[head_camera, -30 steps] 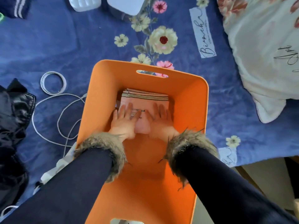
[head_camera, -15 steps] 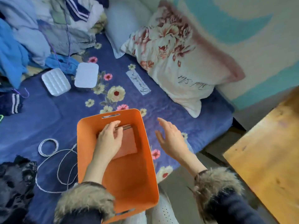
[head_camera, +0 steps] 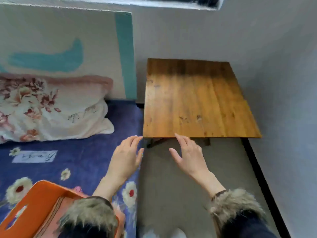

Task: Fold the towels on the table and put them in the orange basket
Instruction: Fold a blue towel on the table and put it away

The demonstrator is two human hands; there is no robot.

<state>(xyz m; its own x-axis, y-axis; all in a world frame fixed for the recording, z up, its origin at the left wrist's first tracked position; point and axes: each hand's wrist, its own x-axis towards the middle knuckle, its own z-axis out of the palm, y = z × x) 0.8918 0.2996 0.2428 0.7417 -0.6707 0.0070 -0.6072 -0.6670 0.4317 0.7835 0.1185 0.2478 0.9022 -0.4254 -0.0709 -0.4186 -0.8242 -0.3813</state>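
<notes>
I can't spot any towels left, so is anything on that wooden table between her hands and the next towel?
Nothing visible. The left hand and right hand hover open and empty before the wooden table, whose top shows no towel. A folded towel lies in the orange basket.

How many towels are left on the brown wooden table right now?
0. The brown wooden table shows none; a folded pink towel lies in the orange plastic basket, partly hidden by a sleeve.

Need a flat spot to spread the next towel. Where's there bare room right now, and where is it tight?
The wooden table top shows bare from edge to edge, bordered by the grey wall behind and to the right and the bed on its left. The floor strip between bed and wall is also free. The bed is crowded: pillow at the head, orange basket near the corner.
</notes>
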